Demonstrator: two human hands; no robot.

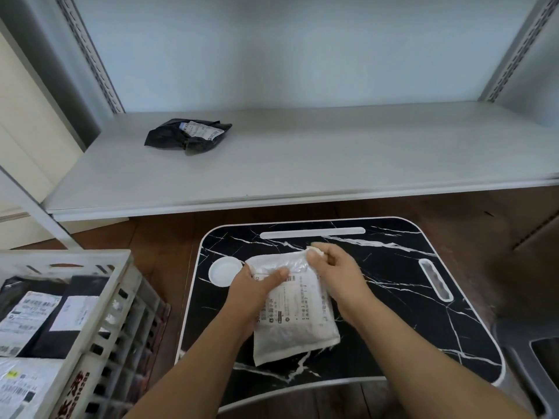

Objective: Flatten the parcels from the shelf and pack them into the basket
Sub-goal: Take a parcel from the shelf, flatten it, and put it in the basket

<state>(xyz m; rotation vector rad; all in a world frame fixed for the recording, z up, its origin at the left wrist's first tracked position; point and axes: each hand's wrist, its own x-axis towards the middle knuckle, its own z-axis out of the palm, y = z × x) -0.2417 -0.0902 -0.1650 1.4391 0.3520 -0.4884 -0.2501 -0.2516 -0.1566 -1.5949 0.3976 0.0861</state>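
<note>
A white parcel (298,316) with a printed label lies on the black marble-patterned lap table (393,297). My left hand (251,288) rests on the parcel's left side, thumb stretched flat across its top. My right hand (329,267) pinches the parcel's crumpled top right corner. A crumpled black parcel (187,136) with a white label lies on the grey shelf (332,158), towards its left. The white slatted basket (121,313) stands at the lower left and holds several flat black and white parcels (45,313).
The shelf's uprights (90,52) rise at left and right. The lap table has a round cup recess (223,271) at its left and a slot (313,232) along its far edge. A grey bin (535,370) sits at the lower right on the brown wooden floor.
</note>
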